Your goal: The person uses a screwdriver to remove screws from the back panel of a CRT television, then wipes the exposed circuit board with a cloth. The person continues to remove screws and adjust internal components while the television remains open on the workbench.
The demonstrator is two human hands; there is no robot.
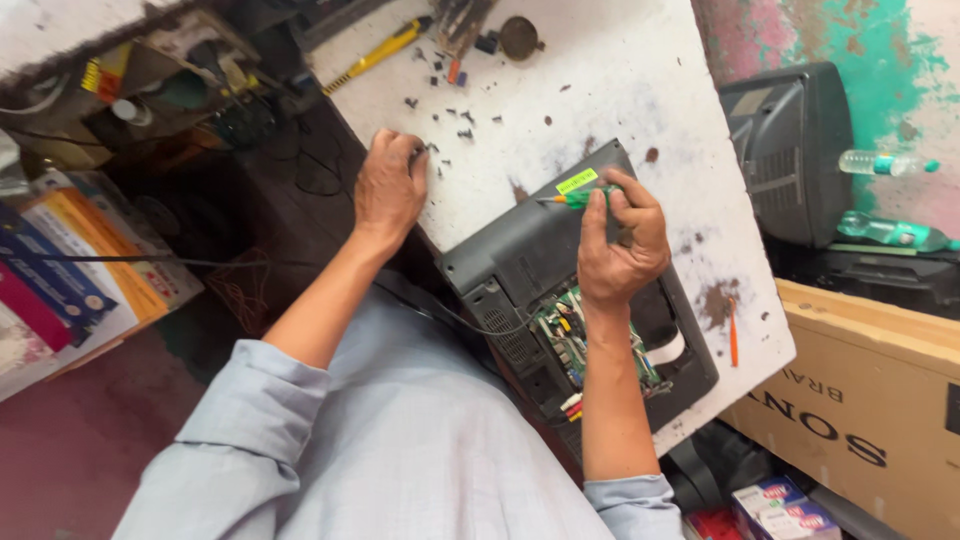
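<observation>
The right hand (622, 238) is closed around a green-handled screwdriver (575, 199), its tip pointing left over the far edge of a dark grey monitor housing (530, 250) that lies back-up on the white, stained bench (620, 90). The left hand (390, 185) is curled into a loose fist at the bench's left edge, fingertips pressed down among small dark screws (455, 125); whether it pinches one I cannot tell.

To do this well, I'd judge the driver wants to stay square to the screw head with steady downward pressure, and the loose screws gathered in one spot so none roll off the edge.

The housing sits slantwise at the near edge of the bench, its back partly opened: a green circuit board (570, 335) with coloured wires shows just below the right wrist, and a small yellow sticker (576, 181) marks the far corner. A yellow-handled tool (380, 52) lies far off to the left, and an old television (790, 150) stands to the right.
</observation>
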